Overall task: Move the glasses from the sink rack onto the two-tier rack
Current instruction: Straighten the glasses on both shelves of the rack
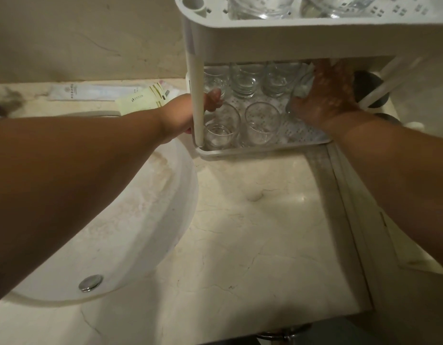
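A pale marble bench (252,220) carries a white plastic two-tier rack (277,43) to the right of a round white sink (145,220). The right hand (324,93) holds a clear drinking glass (298,95) on the lower tier, beside other clear glasses (262,123). The left hand (190,113) grips the rack's near left white post (198,103).

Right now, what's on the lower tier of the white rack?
Clear glasses: three at the back, two in front, one in the right hand. That hand hides the back right corner.

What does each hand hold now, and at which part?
Right hand grips a glass around its side wall on the lower tier. Left hand holds the rack's front post.
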The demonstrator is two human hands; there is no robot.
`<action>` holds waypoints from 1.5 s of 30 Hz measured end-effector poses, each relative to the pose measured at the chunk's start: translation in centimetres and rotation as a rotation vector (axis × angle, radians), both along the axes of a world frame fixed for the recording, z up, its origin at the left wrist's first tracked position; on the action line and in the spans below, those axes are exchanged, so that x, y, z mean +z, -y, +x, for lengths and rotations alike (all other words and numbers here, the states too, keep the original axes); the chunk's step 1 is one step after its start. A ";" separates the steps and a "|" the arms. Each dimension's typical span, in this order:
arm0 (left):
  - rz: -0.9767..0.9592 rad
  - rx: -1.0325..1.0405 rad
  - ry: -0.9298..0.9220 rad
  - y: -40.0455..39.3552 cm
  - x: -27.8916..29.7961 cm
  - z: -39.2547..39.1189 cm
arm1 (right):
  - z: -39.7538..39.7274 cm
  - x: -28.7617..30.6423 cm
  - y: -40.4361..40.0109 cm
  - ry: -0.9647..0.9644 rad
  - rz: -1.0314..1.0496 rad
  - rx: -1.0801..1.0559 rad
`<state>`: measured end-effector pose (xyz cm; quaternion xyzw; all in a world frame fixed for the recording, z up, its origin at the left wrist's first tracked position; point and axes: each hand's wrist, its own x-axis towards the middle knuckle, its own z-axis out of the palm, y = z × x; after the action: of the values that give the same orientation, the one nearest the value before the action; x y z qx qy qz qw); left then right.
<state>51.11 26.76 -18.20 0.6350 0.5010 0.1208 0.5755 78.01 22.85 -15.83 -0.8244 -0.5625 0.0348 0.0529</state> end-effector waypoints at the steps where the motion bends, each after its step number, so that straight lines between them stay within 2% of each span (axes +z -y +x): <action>1: 0.000 -0.017 -0.001 0.1 0.0 0.0 | -0.2 0.0 0.3 -0.039 0.008 -0.003; 10: -0.010 -0.030 0.024 0.2 0.3 -0.2 | -0.9 0.4 2.9 -0.187 -0.056 0.103; 31: -0.004 -0.001 -0.001 0.2 0.3 -0.4 | -1.5 0.1 5.0 -0.216 -0.090 0.147; 36: -0.023 0.018 0.034 0.3 0.6 -0.5 | -1.5 0.4 5.0 -0.317 -0.025 0.107; 40: -0.053 0.143 0.082 0.2 1.1 -1.3 | -2.0 0.7 3.6 -0.323 0.081 0.145; 43: 0.094 0.249 0.120 -0.2 1.0 -2.1 | -2.6 1.1 1.5 -0.246 0.107 0.199; 45: 0.360 0.244 0.029 -0.4 1.0 -2.2 | -2.7 0.9 0.3 -0.142 0.039 0.293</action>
<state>48.89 27.18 -17.21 0.6606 0.5361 0.2861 0.4408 75.34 22.58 -14.95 -0.7277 -0.6722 0.0894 0.1031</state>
